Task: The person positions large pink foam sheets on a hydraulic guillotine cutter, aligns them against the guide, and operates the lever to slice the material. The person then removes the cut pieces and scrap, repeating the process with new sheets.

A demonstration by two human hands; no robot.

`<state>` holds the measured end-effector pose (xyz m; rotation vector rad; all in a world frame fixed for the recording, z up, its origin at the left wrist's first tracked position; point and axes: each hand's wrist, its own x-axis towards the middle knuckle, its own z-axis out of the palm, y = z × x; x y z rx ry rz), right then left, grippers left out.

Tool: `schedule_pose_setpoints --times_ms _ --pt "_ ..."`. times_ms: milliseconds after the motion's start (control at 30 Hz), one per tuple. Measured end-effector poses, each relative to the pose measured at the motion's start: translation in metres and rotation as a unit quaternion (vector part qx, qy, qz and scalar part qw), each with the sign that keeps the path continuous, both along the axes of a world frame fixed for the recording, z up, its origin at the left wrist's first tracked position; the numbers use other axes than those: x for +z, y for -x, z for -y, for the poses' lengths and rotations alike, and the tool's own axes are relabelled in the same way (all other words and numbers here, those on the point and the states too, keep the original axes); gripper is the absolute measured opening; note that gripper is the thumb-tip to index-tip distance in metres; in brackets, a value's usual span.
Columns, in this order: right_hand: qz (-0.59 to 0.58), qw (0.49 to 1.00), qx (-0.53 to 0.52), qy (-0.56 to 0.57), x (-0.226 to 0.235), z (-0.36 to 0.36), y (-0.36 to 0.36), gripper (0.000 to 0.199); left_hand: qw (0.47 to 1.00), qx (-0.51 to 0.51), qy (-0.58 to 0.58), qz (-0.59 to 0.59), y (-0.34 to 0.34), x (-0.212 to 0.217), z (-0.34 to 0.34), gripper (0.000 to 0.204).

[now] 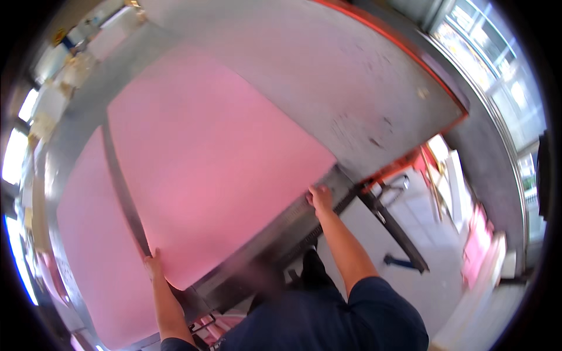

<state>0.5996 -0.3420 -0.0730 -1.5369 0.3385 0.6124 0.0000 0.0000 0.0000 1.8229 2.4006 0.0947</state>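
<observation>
Smooth, four-sided pink foam-like sheet [216, 164] flat on a grey, scuffed tabletop [374, 88]

Head view: a second matte pink panel [99, 245] lies to its left across a narrow gap. The left hand [153, 266], partly open, touches the sheet's left edge near the closest corner; the right hand [319, 199] curls at its near edge. Whether either grips, I cannot tell. The sheet's long axis appears to run away from the person, toward upper left.
</observation>
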Motion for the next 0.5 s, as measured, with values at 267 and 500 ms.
schedule_pose_setpoints --times_ms 267,500 --pt "0.451 0.78 -0.097 0.423 0.092 0.192 -0.09 0.032 0.991 -0.098 -0.036 -0.084 -0.074 0.072 0.001 0.078" --pt "0.179 0.802 -0.001 0.57 0.124 0.206 -0.209 0.041 0.892 -0.379 -0.228 0.099 -0.328 0.158 -0.058 0.062"
